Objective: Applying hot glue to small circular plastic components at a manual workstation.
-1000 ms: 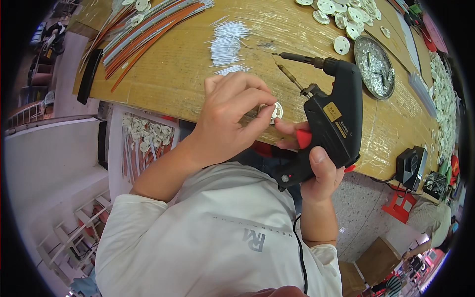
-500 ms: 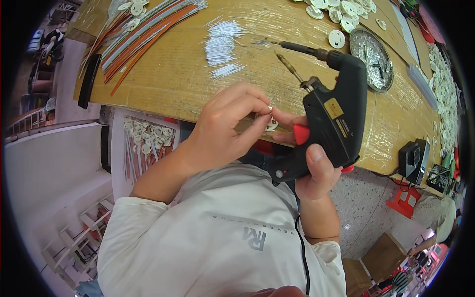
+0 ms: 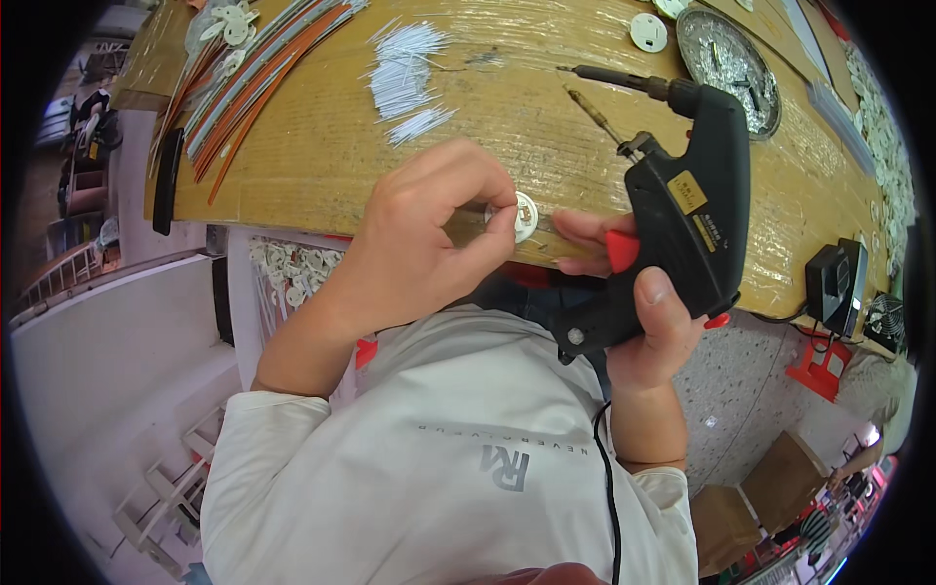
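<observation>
The left hand (image 3: 429, 229) is pinching the edge of a round white plastic disc (image 3: 526, 216) at the tabletop's near edge (image 3: 331, 230); the right hand (image 3: 658, 331) is gripping a black soldering gun (image 3: 697, 205). A loosening pinch would be risking the disc's slipping off that edge; a tilting gun would be risking its tip's touching the left knuckles. A round metal dish (image 3: 684, 47) is holding silvery scraps; a white bin (image 3: 241, 292) below is holding similar pale discs (image 3: 292, 278).

At the right edge stood a small black fan (image 3: 885, 317), with a red object (image 3: 807, 378) near it, beside speckled floor (image 3: 726, 395). A white frame (image 3: 162, 482) stood lower left, near a pale partition (image 3: 127, 336).
</observation>
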### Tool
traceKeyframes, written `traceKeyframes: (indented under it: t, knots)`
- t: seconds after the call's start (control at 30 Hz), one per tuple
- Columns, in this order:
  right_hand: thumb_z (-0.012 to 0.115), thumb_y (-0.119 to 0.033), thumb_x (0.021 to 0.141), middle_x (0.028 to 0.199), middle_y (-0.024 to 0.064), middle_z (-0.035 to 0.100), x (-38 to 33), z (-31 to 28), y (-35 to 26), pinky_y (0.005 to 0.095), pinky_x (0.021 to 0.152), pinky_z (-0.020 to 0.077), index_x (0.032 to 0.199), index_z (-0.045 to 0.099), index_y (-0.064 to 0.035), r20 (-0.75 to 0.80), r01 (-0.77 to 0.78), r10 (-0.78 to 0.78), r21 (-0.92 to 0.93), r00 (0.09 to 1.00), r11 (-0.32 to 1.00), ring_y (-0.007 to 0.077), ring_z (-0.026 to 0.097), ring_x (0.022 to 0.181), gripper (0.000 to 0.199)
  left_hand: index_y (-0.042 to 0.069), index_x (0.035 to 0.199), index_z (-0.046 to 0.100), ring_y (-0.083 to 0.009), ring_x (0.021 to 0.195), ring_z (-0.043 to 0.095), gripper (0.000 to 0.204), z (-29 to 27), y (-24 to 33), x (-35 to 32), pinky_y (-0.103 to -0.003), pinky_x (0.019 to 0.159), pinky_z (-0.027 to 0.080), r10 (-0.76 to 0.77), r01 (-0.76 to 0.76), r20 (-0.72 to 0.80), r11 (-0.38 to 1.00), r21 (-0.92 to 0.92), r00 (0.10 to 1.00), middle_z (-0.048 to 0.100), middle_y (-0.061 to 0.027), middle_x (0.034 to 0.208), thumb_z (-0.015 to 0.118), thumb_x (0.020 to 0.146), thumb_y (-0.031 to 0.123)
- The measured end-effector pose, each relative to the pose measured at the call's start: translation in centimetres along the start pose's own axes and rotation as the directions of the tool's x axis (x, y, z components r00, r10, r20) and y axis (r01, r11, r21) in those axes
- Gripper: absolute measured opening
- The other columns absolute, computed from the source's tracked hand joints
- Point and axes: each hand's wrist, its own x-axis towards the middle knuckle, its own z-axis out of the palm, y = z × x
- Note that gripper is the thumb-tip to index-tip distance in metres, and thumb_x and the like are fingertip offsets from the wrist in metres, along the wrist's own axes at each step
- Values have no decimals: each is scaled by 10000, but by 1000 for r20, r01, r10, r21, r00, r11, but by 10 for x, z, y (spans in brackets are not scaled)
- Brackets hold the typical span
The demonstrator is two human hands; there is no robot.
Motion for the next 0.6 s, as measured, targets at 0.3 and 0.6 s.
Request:
traceKeyframes:
  t: [0.3, 0.6]
  knots:
    - [523, -353, 927, 1184, 362, 661, 1, -9, 0, 433, 884, 614, 1307, 493, 139, 5, -2, 2, 22, 1000, 1000, 446, 685, 1120, 623, -34, 870, 652, -174, 832, 653, 85, 0, 3, 2, -281, 730, 513, -3, 3, 24, 1000, 13, 1000, 678, -107, 942, 705, 817, -74]
    - [511, -357, 930, 1177, 354, 664, 0, -9, 0, 429, 881, 617, 1309, 495, 143, 17, -1, 1, 2, 1000, 1000, 441, 692, 1108, 628, -36, 869, 650, -143, 833, 643, 76, 0, 5, 2, -258, 721, 508, -35, 35, 36, 999, 2, 999, 672, -98, 976, 696, 822, -75]
